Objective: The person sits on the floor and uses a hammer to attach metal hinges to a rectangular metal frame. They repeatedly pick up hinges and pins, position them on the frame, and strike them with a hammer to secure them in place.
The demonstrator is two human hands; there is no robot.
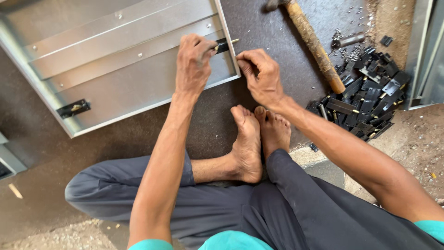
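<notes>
A flat silver metal panel (125, 88) with folded edges and riveted rails lies on the dark floor mat. My left hand (193, 62) rests on its right side and grips a small black latch piece (223, 45) with a brass pin, held against the panel's right rim. My right hand (260, 74) is just outside that rim, fingers curled and pinched at the edge next to the latch; whether it holds anything is hidden. A second black latch (73, 108) sits fixed near the panel's lower left corner.
A wooden-handled hammer (311, 39) lies at the upper right. Beside it is a pile of several black latch parts (367, 99) and scattered small rivets (354, 51). My bare feet (256, 139) and crossed legs are below the panel. More metal sheet (428, 51) stands at far right.
</notes>
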